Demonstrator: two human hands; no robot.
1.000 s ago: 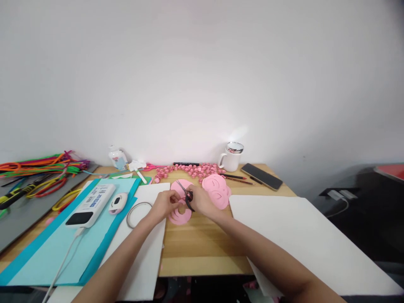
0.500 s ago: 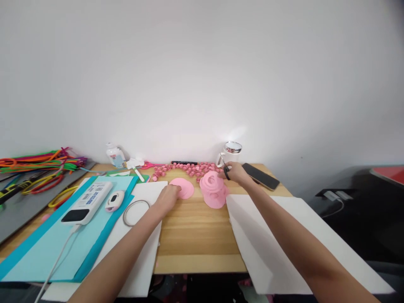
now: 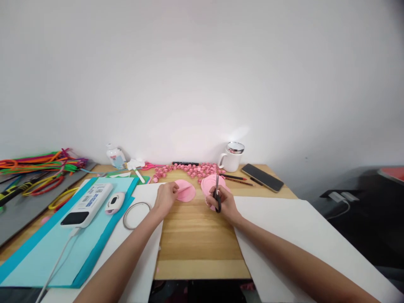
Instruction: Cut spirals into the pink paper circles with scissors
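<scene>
My left hand (image 3: 167, 197) pinches the left edge of a pink paper circle (image 3: 187, 191), which has a fold or crease near the fingers. In my right hand (image 3: 225, 204) is a pair of scissors (image 3: 217, 191) with black handles, its blades pointing up and away from me. Behind the scissors lies a stack of pink paper circles (image 3: 207, 182), partly hidden by that hand. Several small rolled pink paper pieces (image 3: 192, 169) are heaped just beyond both hands.
A white mug (image 3: 232, 161) with a mirrored lid stands near the wall. Pencils (image 3: 235, 177) and a phone (image 3: 262, 176) lie to the right. On the left are blue sheets (image 3: 104, 229), a white power bank (image 3: 89, 204), a ring (image 3: 125, 219) and coloured pipe cleaners (image 3: 38, 162). White boards (image 3: 268, 235) flank the wood tabletop.
My right hand has come back from beside the mug with the scissors, to in front of the pink stack. My left hand has shifted slightly left, and the circle's edge now looks lifted.
</scene>
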